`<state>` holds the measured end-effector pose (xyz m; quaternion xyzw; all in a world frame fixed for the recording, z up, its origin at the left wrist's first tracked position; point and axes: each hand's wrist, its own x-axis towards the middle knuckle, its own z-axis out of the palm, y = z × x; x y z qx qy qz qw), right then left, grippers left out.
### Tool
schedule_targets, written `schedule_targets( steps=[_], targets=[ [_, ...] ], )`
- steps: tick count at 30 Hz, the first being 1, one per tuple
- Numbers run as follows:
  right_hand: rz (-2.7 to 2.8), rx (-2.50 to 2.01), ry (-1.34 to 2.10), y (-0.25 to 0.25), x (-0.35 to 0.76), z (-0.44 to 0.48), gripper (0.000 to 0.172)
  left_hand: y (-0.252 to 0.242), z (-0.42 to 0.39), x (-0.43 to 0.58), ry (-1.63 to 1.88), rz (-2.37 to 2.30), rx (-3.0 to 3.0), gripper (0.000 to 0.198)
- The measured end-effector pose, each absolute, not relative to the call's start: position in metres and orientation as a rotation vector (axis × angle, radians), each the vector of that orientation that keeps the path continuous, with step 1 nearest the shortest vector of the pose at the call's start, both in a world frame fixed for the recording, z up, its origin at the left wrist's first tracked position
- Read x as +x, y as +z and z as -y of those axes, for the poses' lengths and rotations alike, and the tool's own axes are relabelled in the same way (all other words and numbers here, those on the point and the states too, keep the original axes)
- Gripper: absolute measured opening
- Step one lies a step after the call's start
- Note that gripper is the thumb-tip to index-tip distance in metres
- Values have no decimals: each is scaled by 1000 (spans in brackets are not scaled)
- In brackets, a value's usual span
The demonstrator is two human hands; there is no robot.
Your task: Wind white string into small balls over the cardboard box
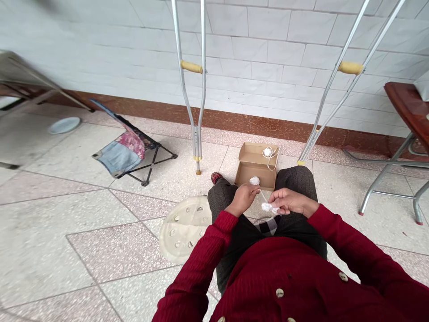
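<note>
My left hand (246, 198) is closed in a pinch on a strand of white yarn (263, 195). The strand runs taut to a small, fluffy white yarn piece (268, 207) in the fingers of my right hand (291, 201). Whether that piece is knitted, crocheted or just bundled is too small to tell. Beyond my hands, an open cardboard box (244, 172) sits on the floor. A white yarn ball (254, 180) lies at its near side, partly behind my left hand. Another round white item (267, 152) with a loose white cord (276, 154) rests at the lid.
Two crutches (196, 134) (317, 127) lean against the tiled wall. A folding stool (122, 150) stands to the left, and a pale round plastic lid-like disc (179, 228) lies by my left leg. At right is a brown table (410, 105) with metal legs.
</note>
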<state>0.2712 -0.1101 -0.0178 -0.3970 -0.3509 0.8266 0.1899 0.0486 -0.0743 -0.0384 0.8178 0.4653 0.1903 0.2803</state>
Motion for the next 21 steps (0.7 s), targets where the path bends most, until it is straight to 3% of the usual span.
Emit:
schedule_targets(
  steps=[3,6,9,12,16,21],
  targets=[
    [1155,-1331,2153,-37,265,104,28,-13,65,55,457,-1213,2432,25],
    [1155,-1550,1647,-46,257,79,22,6,70,68,425,-1227,2544,26],
    [886,-1453,1399,-32,253,53,22,8,83,77,442,-1292,2435,28],
    [688,-1202,1562,-3,253,47,28,-6,92,75,522,-1269,2121,35],
    [818,-1042,1946,19,258,73,31,-27,90,60,565,-1198,1906,37],
    [1138,-1257,2299,-18,260,107,24,-20,75,46,440,-1307,2201,28]
  ],
)
